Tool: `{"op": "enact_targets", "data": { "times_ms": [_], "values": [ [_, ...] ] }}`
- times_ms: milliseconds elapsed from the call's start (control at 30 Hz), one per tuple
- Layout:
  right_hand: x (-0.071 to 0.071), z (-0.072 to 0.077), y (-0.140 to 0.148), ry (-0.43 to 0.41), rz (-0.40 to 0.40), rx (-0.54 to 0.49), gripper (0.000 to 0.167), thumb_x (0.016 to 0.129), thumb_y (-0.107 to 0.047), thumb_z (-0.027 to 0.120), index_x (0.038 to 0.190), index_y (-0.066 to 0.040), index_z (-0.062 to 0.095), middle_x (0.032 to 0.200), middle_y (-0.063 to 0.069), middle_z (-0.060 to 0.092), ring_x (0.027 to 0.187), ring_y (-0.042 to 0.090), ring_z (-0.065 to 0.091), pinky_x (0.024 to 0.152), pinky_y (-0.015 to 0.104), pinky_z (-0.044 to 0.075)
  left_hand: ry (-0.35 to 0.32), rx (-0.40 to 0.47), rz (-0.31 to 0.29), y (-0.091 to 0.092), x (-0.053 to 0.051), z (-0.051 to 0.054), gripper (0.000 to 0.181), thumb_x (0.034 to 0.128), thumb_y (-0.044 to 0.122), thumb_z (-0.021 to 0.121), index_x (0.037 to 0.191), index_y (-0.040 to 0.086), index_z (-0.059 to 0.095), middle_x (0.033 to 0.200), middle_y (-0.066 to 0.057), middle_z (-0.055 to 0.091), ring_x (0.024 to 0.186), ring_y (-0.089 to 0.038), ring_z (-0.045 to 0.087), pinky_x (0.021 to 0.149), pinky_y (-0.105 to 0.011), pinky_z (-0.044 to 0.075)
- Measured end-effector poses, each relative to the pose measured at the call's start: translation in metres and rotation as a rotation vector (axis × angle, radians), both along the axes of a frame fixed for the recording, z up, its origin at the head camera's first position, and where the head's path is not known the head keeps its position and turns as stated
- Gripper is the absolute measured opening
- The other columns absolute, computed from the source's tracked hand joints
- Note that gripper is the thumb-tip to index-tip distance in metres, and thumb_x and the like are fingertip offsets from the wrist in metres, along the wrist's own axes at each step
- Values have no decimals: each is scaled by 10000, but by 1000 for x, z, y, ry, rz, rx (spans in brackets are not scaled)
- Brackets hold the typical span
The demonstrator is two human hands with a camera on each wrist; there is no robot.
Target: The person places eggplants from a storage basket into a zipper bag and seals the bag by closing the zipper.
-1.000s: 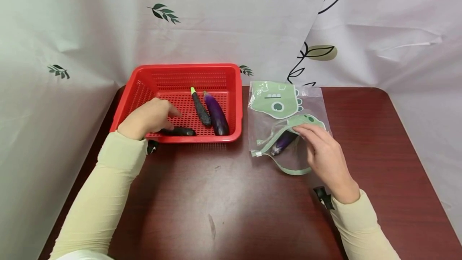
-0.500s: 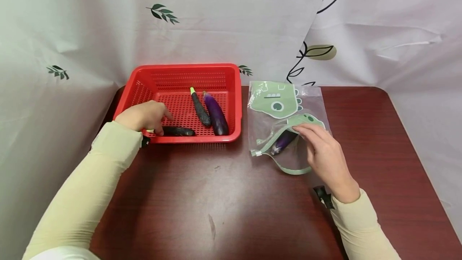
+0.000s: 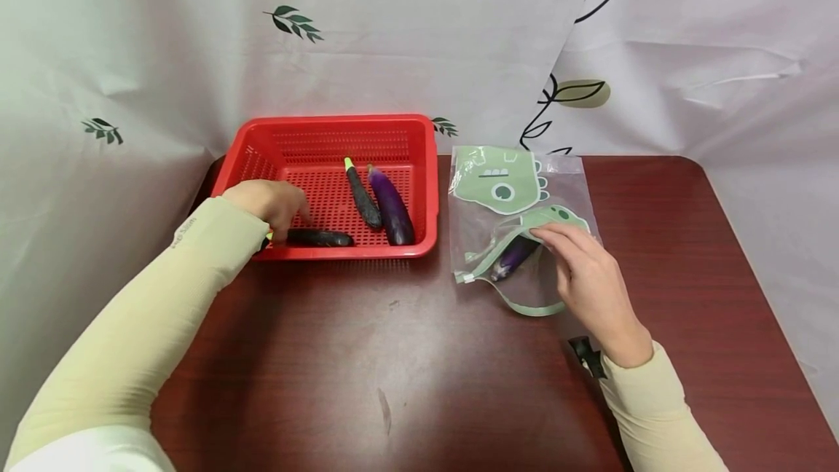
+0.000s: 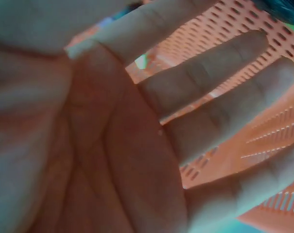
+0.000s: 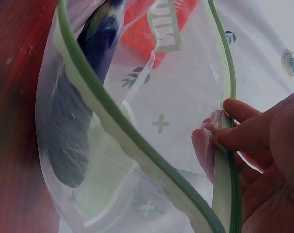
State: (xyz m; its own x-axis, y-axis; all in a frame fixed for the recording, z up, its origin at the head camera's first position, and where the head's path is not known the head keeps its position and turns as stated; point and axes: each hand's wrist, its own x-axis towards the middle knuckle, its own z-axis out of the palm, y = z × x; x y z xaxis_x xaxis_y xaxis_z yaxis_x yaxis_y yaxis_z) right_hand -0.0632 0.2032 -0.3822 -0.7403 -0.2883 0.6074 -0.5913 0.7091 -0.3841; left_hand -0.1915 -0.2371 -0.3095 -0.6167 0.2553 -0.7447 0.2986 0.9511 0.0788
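Inside the red plastic basket (image 3: 429,195), my left hand (image 3: 270,204) reaches down at the left end of a dark zucchini (image 3: 321,238) lying along the front wall. In the left wrist view the fingers (image 4: 205,77) are spread and fairly straight, with a dark, shiny piece at the top right corner; contact is unclear. My right hand (image 3: 593,279) pinches the upper rim of a clear zip bag (image 3: 468,239) with green dinosaur print, holding its mouth apart. An eggplant (image 3: 514,258) lies inside the bag.
A second zucchini (image 3: 363,195) with a lime-green end and a purple eggplant (image 3: 392,206) lie side by side in the basket's right half. Basket and bag share a dark red wooden table (image 3: 393,363). White printed cloth (image 3: 367,42) hangs behind.
My left hand has moved slightly lower and toward the left end of the front zucchini, whose lime tip now shows by the wrist. The right hand keeps its pinch on the bag.
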Motion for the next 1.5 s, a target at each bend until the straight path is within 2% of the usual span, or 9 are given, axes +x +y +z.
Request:
{"op": "enact_targets", "data": {
  "times_ms": [100, 267, 400, 500, 633, 733, 967, 1167, 1500],
  "values": [
    [0, 0, 0, 1, 1, -3, 486, 791, 263, 578, 1170, -9, 714, 1178, 114, 679, 1099, 303, 627, 941, 382, 463, -27, -15, 16, -2, -4, -2, 677, 722, 20, 823, 1363, 23, 604, 1280, -247, 581, 985, -339, 539, 718, -416, 546],
    [-1, 1, 0, 3, -1, -5, 484, 795, 261, 574, 1171, -9, 714, 1176, 116, 679, 1093, 308, 628, 942, 383, 463, -63, -15, 83, -5, -14, -5, 764, 693, 62, 869, 1397, 34, 573, 1339, -263, 537, 1054, -376, 521, 738, -447, 568],
    [-1, 0, 0, 4, -4, -8, 481, 795, 259, 574, 1168, -11, 716, 1173, 114, 681, 1093, 302, 630, 937, 383, 464, -66, -7, 47, -6, -22, -8, 761, 689, 68, 892, 1384, 26, 583, 1330, -252, 555, 1065, -358, 527, 769, -451, 563],
    [-1, 0, 0, 2, -4, -7, 483, 792, 260, 577, 1167, -12, 716, 1172, 113, 682, 1096, 295, 629, 931, 385, 467, -70, 2, 60, -7, -26, -11, 745, 677, 61, 894, 1362, 33, 604, 1267, -217, 587, 1042, -348, 531, 768, -449, 561],
    [-1, 1, 0, -3, -3, -3, 476, 796, 257, 581, 1169, -8, 714, 1176, 114, 680, 1100, 296, 629, 932, 391, 471, -85, 4, 93, -8, -26, -16, 717, 665, 47, 886, 1332, 42, 623, 1158, -172, 593, 996, -342, 523, 717, -403, 559],
    [-1, 1, 0, -8, -7, 0, 466, 802, 250, 585, 1170, -5, 713, 1180, 112, 680, 1106, 293, 628, 937, 393, 472, -83, -4, 86, -8, -27, -19, 677, 673, 42, 884, 1302, 49, 633, 1108, -156, 583, 971, -329, 521, 690, -371, 540],
    [-1, 2, -1, -10, -8, 4, 461, 806, 245, 586, 1170, -7, 713, 1179, 113, 679, 1107, 291, 626, 939, 392, 469, -91, -7, 139, -11, -28, -23, 593, 663, 58, 900, 1189, 44, 625, 1058, -150, 562, 949, -312, 516, 678, -355, 524],
    [-1, 1, -1, -5, -4, 2, 462, 804, 249, 584, 1165, -6, 714, 1175, 117, 678, 1100, 297, 629, 939, 389, 469, -80, -18, 230, -13, -27, -27, 460, 658, 43, 870, 1046, 61, 622, 951, -130, 561, 864, -272, 536, 617, -311, 511],
    [-1, 0, -1, 1, -1, -8, 466, 805, 254, 568, 1160, -8, 716, 1169, 115, 680, 1097, 293, 633, 924, 375, 467, -40, -45, 344, -13, -25, -35, 349, 760, -12, 724, 1080, 72, 613, 967, -156, 575, 808, -261, 587, 612, -319, 531]
  ]
}}
